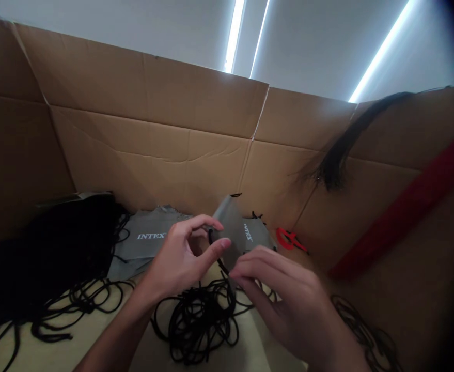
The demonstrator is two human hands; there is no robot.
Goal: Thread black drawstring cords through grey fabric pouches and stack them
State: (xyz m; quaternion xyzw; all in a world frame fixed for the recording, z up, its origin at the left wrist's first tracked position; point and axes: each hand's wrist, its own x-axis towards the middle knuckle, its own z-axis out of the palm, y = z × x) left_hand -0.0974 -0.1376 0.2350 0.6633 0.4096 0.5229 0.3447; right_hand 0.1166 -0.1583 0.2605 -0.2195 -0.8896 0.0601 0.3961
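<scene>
My left hand [184, 258] is raised in the middle of the view, thumb and forefinger pinching a thin black cord [211, 238] at the edge of a grey INTEX pouch [246, 232]. My right hand [284, 299] sits just right of it and lower, fingers curled together against the lower part of the same cord and pouch. A tangle of black cord [199, 320] lies on the tan surface under both hands. What the right fingertips pinch is partly hidden.
A stack of grey INTEX pouches [145, 243] lies behind the left hand. A big heap of black cords [44, 253] fills the left. Cardboard walls [153, 134] enclose the space. Red scissors [288, 240] lie at the back right; a red strip [405, 206] crosses the right wall.
</scene>
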